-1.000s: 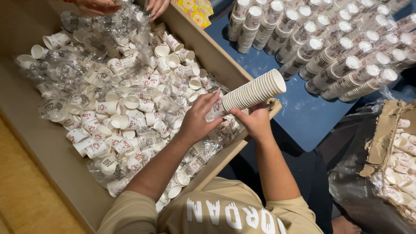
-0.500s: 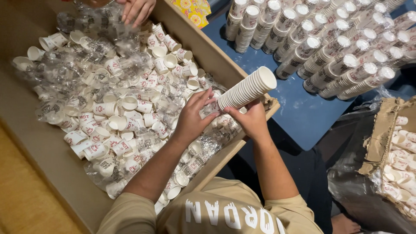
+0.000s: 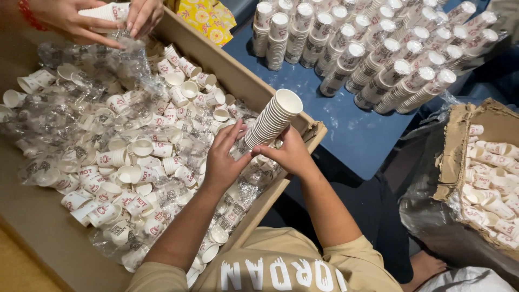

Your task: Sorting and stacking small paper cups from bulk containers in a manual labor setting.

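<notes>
Tilted steeper than before: one stack of white paper cups (image 3: 273, 120), pinched between left hand (image 3: 223, 162) and right hand (image 3: 289, 154) above a cardboard tray (image 3: 254, 89) of countless loose cups (image 3: 141, 147).

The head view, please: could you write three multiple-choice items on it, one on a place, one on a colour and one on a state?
1. Where do the finished stacks of cups stand?
A. on the blue table
B. inside the big box
C. on the floor

2. What colour is the surface under those stacks?
A. red
B. blue
C. white

3. How is the stack of cups held?
A. by one hand
B. by both hands
C. lying unheld

Answers:
1 A: the cup stacks stand on the blue table, outside the cardboard box.
2 B: the bare tabletop is blue.
3 B: the left hand and right hand both grip the stack of cups.
</notes>
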